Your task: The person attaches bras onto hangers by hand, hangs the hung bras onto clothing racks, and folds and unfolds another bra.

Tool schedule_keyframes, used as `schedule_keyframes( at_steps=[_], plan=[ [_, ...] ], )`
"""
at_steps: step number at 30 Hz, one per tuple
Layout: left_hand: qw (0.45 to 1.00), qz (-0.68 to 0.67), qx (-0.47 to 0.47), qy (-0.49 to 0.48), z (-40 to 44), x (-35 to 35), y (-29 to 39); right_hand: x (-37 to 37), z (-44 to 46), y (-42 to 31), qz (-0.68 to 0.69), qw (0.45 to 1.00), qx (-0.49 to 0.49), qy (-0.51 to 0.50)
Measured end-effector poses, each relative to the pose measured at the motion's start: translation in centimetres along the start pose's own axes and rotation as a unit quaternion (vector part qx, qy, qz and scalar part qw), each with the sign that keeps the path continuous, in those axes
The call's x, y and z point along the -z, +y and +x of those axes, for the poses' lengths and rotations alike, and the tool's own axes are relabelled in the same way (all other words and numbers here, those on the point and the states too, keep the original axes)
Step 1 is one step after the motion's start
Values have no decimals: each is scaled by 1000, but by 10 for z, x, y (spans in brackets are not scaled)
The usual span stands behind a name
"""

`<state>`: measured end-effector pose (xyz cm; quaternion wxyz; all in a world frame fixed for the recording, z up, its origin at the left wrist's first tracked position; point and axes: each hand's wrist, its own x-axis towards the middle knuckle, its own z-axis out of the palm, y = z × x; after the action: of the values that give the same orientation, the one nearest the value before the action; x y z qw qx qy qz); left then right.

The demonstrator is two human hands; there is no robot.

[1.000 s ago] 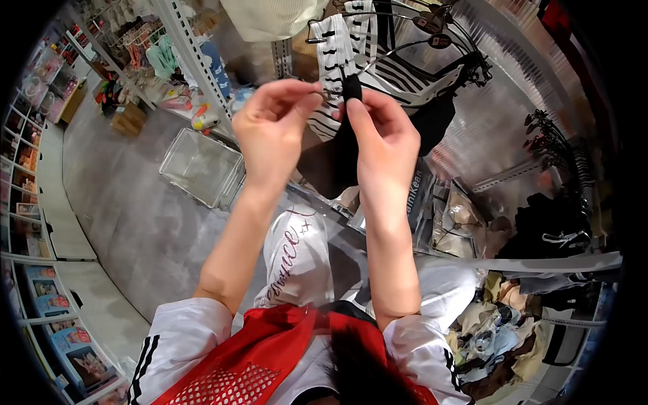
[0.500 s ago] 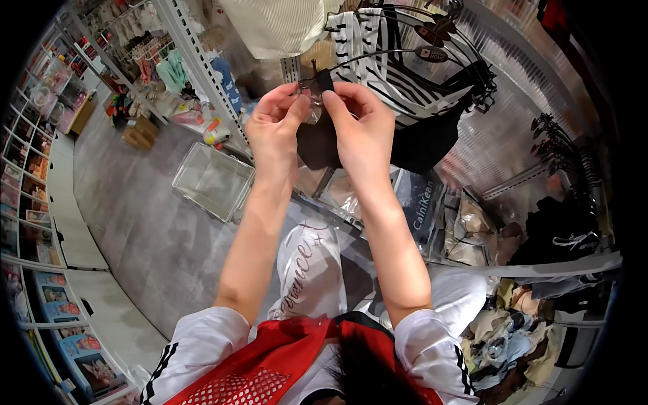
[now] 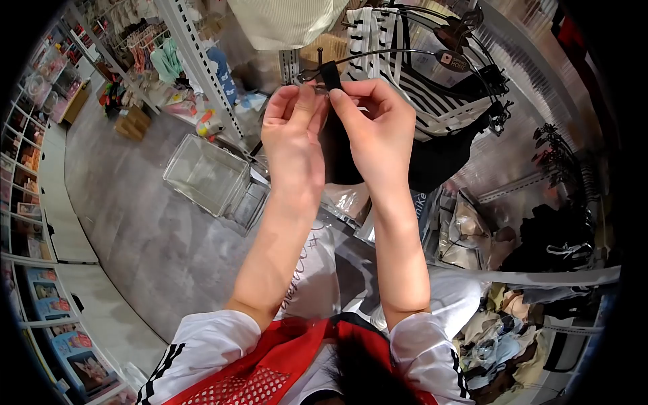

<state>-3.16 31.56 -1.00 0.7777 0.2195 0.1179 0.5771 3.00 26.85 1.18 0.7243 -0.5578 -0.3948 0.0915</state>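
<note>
My right hand [image 3: 379, 125] pinches the black strap [image 3: 331, 75] of a dark garment at the left end of a black hanger [image 3: 385, 52]. Close beside it, my left hand [image 3: 294, 128] has thumb and forefinger pressed together at the hanger's clip end; what they hold is too small to make out. The black fabric [image 3: 439, 160] hangs behind and to the right of my right hand. Behind the hanger hang black-and-white striped garments [image 3: 432, 108], and a round tag [image 3: 451, 61] sits on the hanger.
A clear bin [image 3: 208, 174] stands on the floor at left, beside a perforated upright [image 3: 201, 64]. A cream ribbed item [image 3: 287, 20] hangs above my hands. Packaged garments [image 3: 466, 233] lie at right, above a heap of clothes [image 3: 499, 341]. Shelves line the far left.
The hanger and black garment have moved away from the striped ones, toward the left. My left thumb and forefinger have shifted up along the hanger's end, and the view has shifted slightly.
</note>
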Motion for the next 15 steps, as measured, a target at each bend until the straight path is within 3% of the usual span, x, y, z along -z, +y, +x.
schedule_keyframes(
  at_steps=[6, 9, 15],
  plan=[
    [992, 50, -114, 20, -3, -8, -12, 7, 6, -1, -3, 998, -50, -34],
    [967, 183, -175, -7, -3, -7, -12, 14, 11, -4, -22, 995, -72, -67],
    [917, 303, -241, -94, 12, -3, -12, 24, 19, 4, -71, 990, -67, -106]
  ],
)
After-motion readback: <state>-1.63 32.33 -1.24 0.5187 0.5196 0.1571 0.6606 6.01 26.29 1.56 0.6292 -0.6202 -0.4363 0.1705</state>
